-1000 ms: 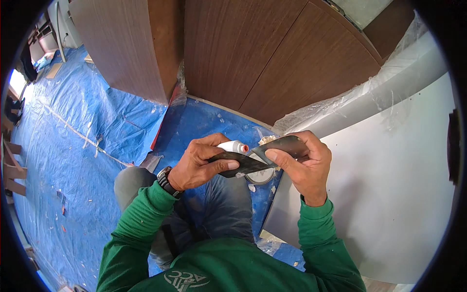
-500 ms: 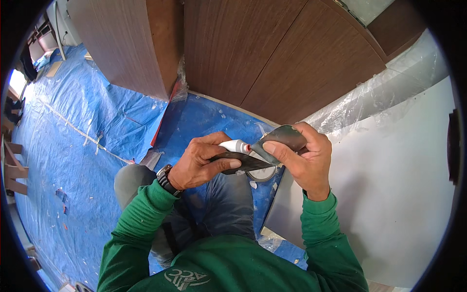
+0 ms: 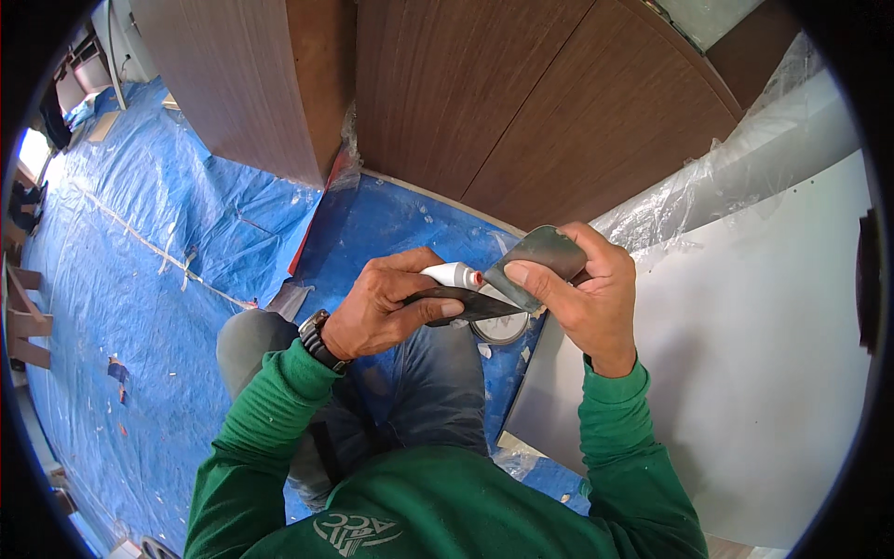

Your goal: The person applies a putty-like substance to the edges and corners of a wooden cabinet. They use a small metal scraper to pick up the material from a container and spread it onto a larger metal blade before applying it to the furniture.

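My left hand (image 3: 386,303) is closed round two things at once. One is a white tube (image 3: 450,275) with a red tip that points to the right; the other is a dark, flat putty spreader (image 3: 480,308) beneath it. In my right hand (image 3: 587,293) is a dark green putty spreader (image 3: 549,252), pinched between thumb and fingers. Its lower corner meets or nearly meets the far end of the left spreader; which one, I cannot tell. Below them, partly hidden, is a round can (image 3: 501,326) with a pale top.
Blue plastic sheeting (image 3: 149,326) covers the floor to the left. Brown wood-grain cabinet panels (image 3: 466,93) stand ahead. At right lies a large white panel (image 3: 764,354), with clear plastic wrap (image 3: 689,200) along its far side. A wooden stand (image 3: 28,321) is at the left rim.
My right hand has turned the green spreader, so more of its broad face shows and its lower corner sits at the left spreader's tip. My left hand has hardly moved.
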`<action>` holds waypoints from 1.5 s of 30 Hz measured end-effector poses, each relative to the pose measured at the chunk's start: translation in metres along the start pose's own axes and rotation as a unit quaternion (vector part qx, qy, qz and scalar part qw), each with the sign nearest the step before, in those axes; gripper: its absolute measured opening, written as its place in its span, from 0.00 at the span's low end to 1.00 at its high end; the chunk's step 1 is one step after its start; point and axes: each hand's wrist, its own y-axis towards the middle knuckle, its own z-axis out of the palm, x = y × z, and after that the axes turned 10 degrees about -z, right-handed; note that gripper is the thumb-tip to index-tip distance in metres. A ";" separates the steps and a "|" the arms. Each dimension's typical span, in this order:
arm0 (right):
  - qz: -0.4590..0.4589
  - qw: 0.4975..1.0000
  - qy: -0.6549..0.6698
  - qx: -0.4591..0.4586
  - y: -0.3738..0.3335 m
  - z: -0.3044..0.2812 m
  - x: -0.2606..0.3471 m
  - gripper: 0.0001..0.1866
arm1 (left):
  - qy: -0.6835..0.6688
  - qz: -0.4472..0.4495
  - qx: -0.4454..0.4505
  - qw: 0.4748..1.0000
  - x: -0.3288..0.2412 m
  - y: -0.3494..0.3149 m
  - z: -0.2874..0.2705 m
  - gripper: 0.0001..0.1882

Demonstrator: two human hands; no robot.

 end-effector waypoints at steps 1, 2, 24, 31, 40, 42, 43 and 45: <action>-0.002 1.000 -0.007 0.003 0.000 0.000 0.000 0.09 | 0.005 0.005 0.001 1.000 0.000 0.000 0.000 0.10; -0.004 1.000 -0.013 0.006 0.001 -0.001 -0.001 0.09 | 0.002 0.005 0.000 1.000 0.000 0.000 0.000 0.11; -0.011 1.000 -0.011 -0.006 0.003 -0.002 -0.010 0.09 | 0.000 -0.009 -0.010 1.000 0.009 0.004 0.003 0.11; -0.008 1.000 -0.007 0.006 0.005 -0.003 -0.015 0.10 | -0.008 -0.022 -0.007 1.000 0.010 0.005 0.003 0.12; -0.018 1.000 -0.011 0.015 0.008 -0.003 -0.020 0.10 | 0.011 -0.044 0.016 0.999 0.008 0.007 -0.001 0.11; -0.015 1.000 -0.005 0.013 0.008 -0.001 -0.021 0.10 | 0.016 -0.052 0.020 0.998 0.007 0.007 -0.002 0.10; -0.007 1.000 0.002 0.013 0.008 -0.001 -0.021 0.10 | 0.019 -0.056 0.021 0.998 0.007 0.007 -0.003 0.10; 0.007 1.000 0.016 0.013 0.009 -0.001 -0.023 0.10 | 0.025 -0.056 0.021 0.998 0.006 0.008 -0.004 0.10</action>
